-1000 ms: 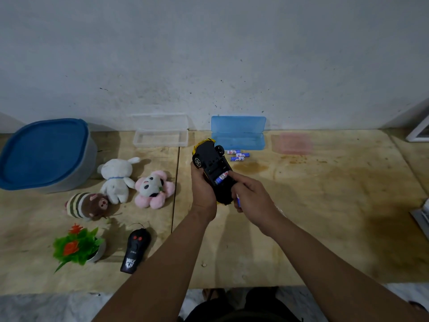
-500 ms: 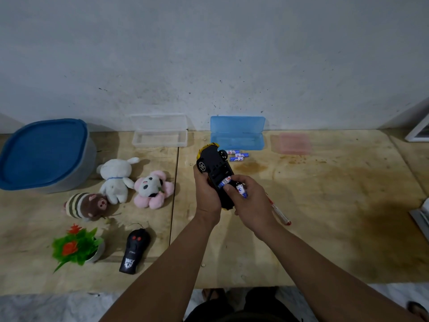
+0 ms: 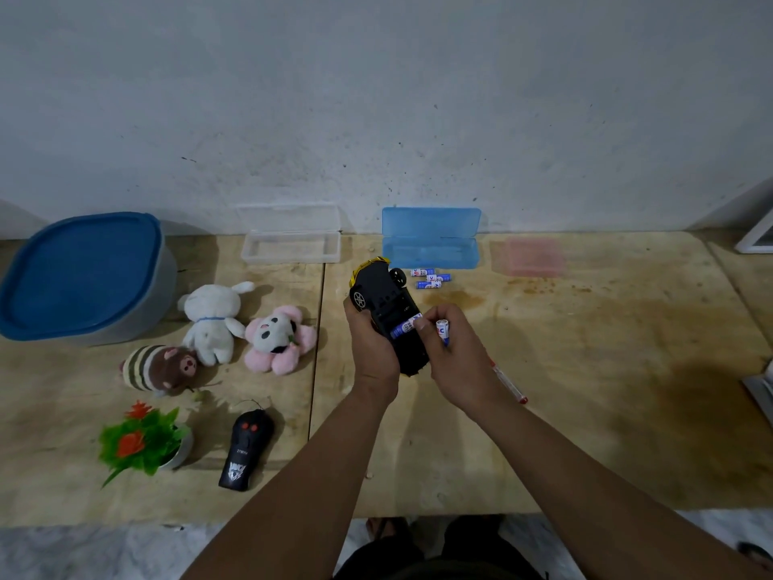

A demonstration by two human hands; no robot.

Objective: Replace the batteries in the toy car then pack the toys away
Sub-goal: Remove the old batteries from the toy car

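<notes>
Head view: fingers (image 3: 422, 326) of the right hand (image 3: 454, 353) pinch a battery (image 3: 443, 329) just beside the toy car (image 3: 387, 311), while the left hand (image 3: 370, 349) grips that car, held upside down above the counter (image 3: 585, 391). Another battery (image 3: 403, 327) lies in the car's open underside. Three spare batteries (image 3: 433, 278) lie near a blue case (image 3: 431, 242). A red pen (image 3: 508, 380) lies under the right wrist. Left of the car sit three plush toys (image 3: 213, 320), a remote (image 3: 244, 452) and a lidded blue tub (image 3: 79, 274).
</notes>
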